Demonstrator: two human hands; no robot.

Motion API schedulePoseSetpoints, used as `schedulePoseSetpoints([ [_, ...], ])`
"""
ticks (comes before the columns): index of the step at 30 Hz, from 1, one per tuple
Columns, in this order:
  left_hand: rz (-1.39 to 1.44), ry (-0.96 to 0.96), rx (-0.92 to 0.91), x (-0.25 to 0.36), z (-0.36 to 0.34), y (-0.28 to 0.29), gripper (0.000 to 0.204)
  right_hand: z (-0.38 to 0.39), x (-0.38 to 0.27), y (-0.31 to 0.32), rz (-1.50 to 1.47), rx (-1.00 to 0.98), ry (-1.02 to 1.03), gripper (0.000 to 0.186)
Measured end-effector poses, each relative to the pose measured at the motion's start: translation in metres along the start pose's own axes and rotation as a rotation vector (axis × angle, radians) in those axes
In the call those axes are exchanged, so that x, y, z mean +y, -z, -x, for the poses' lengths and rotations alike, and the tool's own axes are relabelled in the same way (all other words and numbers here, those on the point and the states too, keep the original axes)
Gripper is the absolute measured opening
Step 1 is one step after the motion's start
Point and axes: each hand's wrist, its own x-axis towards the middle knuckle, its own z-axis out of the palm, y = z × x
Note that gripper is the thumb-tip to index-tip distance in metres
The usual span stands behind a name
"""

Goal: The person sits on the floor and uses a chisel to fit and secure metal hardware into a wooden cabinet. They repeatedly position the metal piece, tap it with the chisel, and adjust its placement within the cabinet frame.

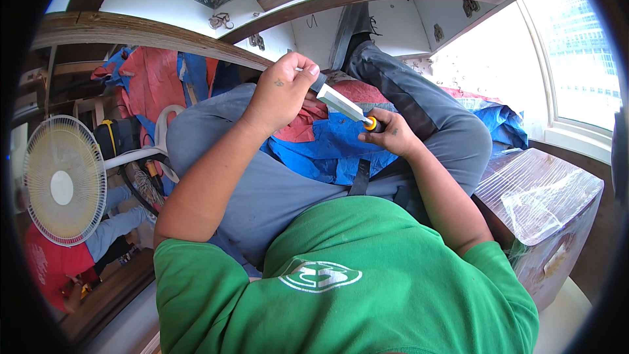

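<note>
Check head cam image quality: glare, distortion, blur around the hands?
Head view: window nearly blown out; glare on the plastic-wrapped box. Head view: fisheye curves the wooden beam, with blackened corners. Head view: left hand, right hand and metal blade show no obvious motion blur; area under the beam looks dimmer.

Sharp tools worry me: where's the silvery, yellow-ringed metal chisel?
The chisel is just right of centre in the head view, its handle in the right hand, its blade toward the left hand.
</note>
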Motion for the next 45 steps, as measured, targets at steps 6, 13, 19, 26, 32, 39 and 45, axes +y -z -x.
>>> schedulePoseSetpoints([
  [6, 0.095, 0.079, -0.022, 0.008, 0.001, 0.001, 0.024, 0.000, 0.000, 0.001, 0.004, 0.011, 0.025, 0.031],
  [13, 0.092, 0.104, -0.043, 0.012, -0.004, 0.001, 0.024, -0.006, -0.002, 0.003, -0.027, 0.015, 0.029, 0.031],
  [19, 0.106, 0.124, -0.058, 0.013, -0.003, 0.000, 0.025, -0.004, -0.004, 0.003, -0.055, 0.016, -0.024, 0.031],
  [26, 0.107, 0.128, -0.066, 0.014, -0.004, -0.002, 0.025, -0.004, -0.006, 0.003, -0.051, 0.019, -0.015, 0.031],
  [32, 0.074, 0.131, -0.066, 0.016, -0.004, -0.002, 0.025, -0.004, -0.006, 0.004, -0.025, 0.009, -0.008, 0.032],
  [39, 0.029, 0.103, -0.060, 0.014, -0.005, -0.001, 0.026, -0.004, -0.005, 0.004, 0.004, 0.008, 0.001, 0.032],
  [45, -0.012, 0.077, -0.051, 0.011, -0.005, 0.000, 0.028, -0.005, -0.003, 0.004, 0.021, 0.017, 0.012, 0.032],
])
